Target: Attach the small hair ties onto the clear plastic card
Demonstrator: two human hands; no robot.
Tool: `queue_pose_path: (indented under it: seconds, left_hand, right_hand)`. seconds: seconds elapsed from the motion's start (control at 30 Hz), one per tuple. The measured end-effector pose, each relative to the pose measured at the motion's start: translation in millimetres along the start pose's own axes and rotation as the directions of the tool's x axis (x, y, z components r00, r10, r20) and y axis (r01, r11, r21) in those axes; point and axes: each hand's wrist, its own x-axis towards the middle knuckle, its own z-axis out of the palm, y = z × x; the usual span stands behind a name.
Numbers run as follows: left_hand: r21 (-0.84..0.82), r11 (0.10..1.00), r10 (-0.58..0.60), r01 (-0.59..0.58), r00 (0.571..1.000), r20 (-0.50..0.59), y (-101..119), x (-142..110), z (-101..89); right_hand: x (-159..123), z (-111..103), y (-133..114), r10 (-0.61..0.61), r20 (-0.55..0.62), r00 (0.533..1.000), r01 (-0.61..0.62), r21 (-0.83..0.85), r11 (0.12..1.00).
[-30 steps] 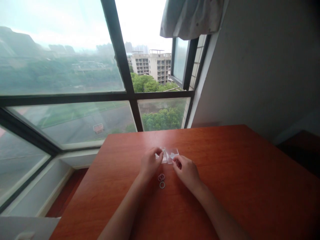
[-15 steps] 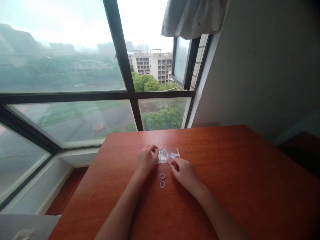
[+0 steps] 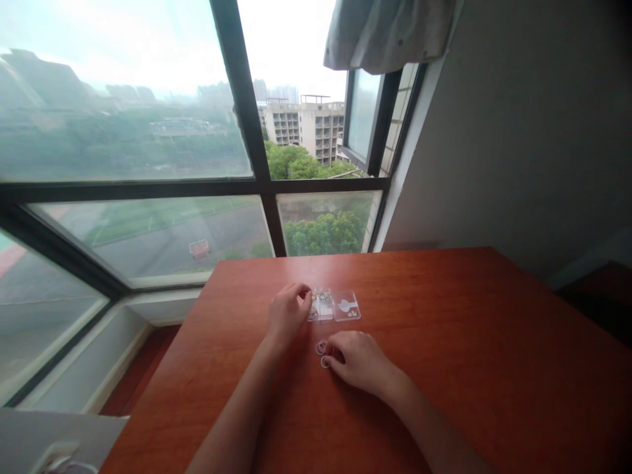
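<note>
A small clear plastic box (image 3: 324, 312) lies unfolded on the table, its transparent lid (image 3: 348, 307) laid out to the right with a pale shape on it. Small items, ring-like in part, sit in its compartments. At the box's left edge, my left hand (image 3: 288, 313) has its fingers curled and closed on the side. Nearer to me, my right hand (image 3: 359, 359) is bent over loose rings, thumb and fingers closing at a pale ring (image 3: 323, 362) and partly covering it. Pinkish rings (image 3: 320, 347) lie just beyond, against its fingertips.
The reddish-brown wooden table (image 3: 444, 316) reaches to the window frame (image 3: 266, 188) at the back. A grey curtain (image 3: 390, 36) hangs above an outward-opened window pane. A wall rises on the right.
My right hand has left the lid and moved down towards me to the loose rings. The lid now shows whole. My left hand stays at the box; the view has shifted slightly.
</note>
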Motion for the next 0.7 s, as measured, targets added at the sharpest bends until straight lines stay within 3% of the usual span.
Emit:
queue_pose_path:
  seconds: [0.43, 0.7]
  left_hand:
    - [-0.038, 0.999, 0.017, -0.016, 1.0, 0.026, 4.9, -0.3, -2.2]
    - [-0.236, 0.967, 0.133, -0.098, 0.982, 0.135, 18.0, -3.7, -0.7]
  right_hand:
    - [1.1, -6.6, 15.2, 0.121, -0.023, 0.992, -0.122, -0.059, 0.991]
    - [7.9, -6.9, 24.3, 0.209, -0.244, 0.947, -0.199, 0.065, 0.978]
